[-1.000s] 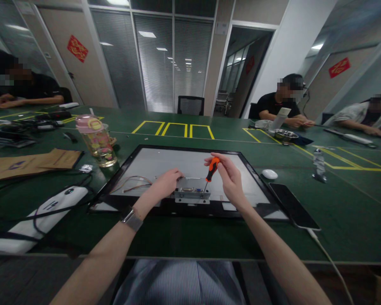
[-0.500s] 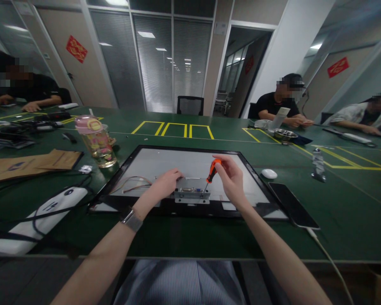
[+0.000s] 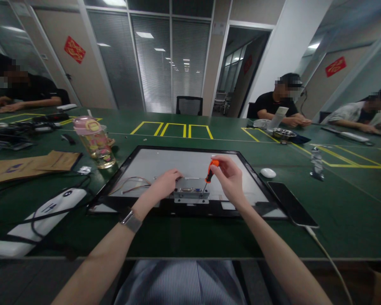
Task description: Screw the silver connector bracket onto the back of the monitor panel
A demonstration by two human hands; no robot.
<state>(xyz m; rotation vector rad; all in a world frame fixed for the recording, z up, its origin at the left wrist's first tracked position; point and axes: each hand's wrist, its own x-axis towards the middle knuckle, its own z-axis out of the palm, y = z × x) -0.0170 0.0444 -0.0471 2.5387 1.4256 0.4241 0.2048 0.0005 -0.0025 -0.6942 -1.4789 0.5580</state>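
Gripping the screwdriver (image 3: pixel 212 168) by its handle in the right fingers (image 3: pixel 225 161), with its long axis slanting down-left below them toward the near end of the metal bracket (image 3: pixel 190 196), across from left fingers (image 3: pixel 175 173) too hidden to tell whether gripping.

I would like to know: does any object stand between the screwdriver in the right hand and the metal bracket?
Nothing visible does. The right hand holds the orange screwdriver, its shaft slanting down toward the right end of the metal bracket. The left hand is near the left end, outside that line.
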